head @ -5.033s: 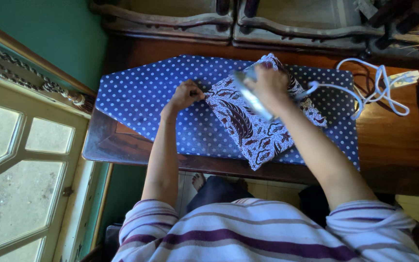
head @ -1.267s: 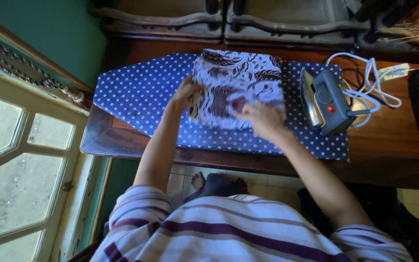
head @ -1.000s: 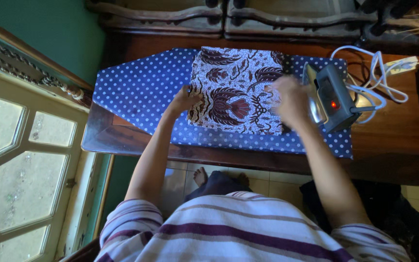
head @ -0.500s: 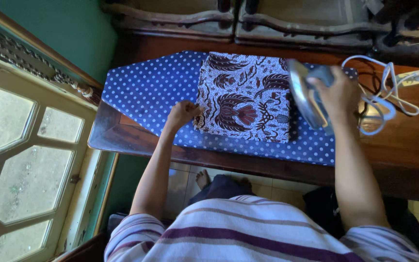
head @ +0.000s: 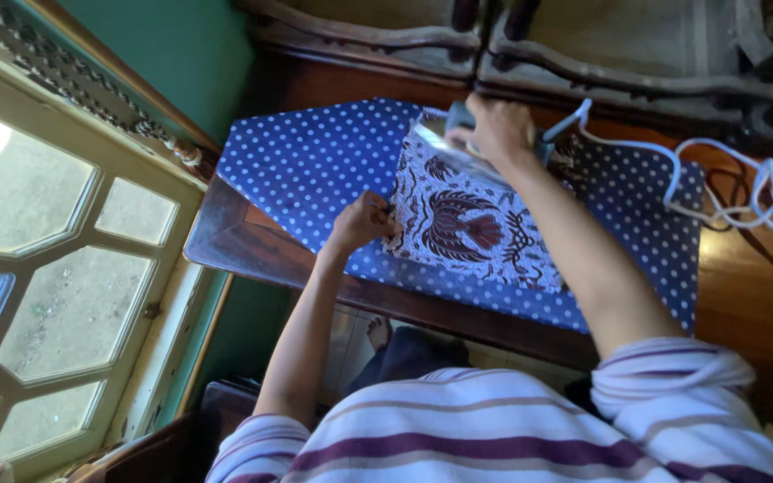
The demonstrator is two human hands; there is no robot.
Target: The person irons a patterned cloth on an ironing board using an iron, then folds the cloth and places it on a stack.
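Note:
A patterned brown-and-white batik cloth (head: 467, 224) lies on a blue ironing pad with white dots (head: 315, 170) spread over a dark wooden table (head: 243, 241). My left hand (head: 364, 219) pinches the cloth's near left edge. At the cloth's far end my right hand (head: 496, 130) grips the handle of a grey electric iron (head: 445, 134), whose soleplate rests on the cloth. The hand hides most of the iron.
The iron's white cord (head: 726, 192) loops over the right side of the table. Carved dark wooden furniture (head: 601, 54) stands behind the table. A paned window (head: 55, 268) and a green wall (head: 181, 45) are to the left.
My right hand reached right, took the iron from its stand at the pad's right end and brought it onto the cloth's far left part. My left hand stayed at the cloth's edge.

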